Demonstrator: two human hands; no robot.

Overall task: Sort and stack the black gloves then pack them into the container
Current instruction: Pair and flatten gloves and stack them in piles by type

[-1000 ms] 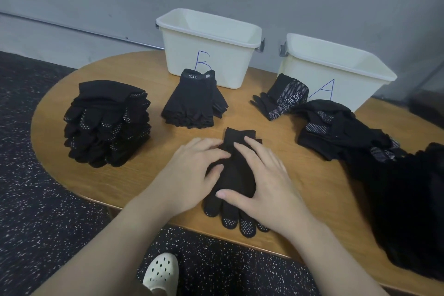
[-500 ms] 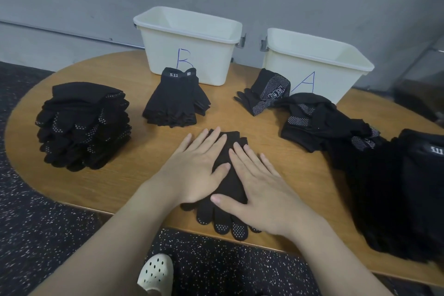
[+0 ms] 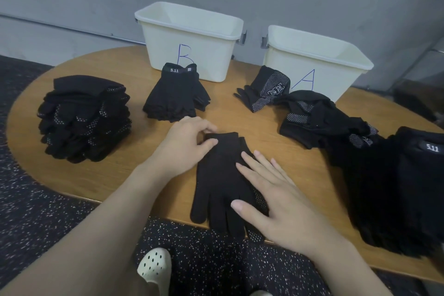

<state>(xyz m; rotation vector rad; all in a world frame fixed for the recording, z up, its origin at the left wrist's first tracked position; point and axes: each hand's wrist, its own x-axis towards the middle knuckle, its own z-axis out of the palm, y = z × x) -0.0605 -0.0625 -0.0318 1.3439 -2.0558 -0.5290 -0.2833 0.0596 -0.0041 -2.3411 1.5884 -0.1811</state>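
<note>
The right hand (image 3: pixel 278 197) lies flat, fingers straight, on the glove (image 3: pixel 223 180) on the counter (image 3: pixel 300 168); the left hand (image 3: pixel 185 144) pinches its cuff with curled fingers.

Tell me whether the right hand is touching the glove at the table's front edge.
Touching. The head view shows the right hand lying flat on the glove, its straight fingers and thumb pressed on the black fabric with no gap.

black glove (image 3: pixel 222 175) with white dots, cream bins (image 3: pixel 189 38)
</note>
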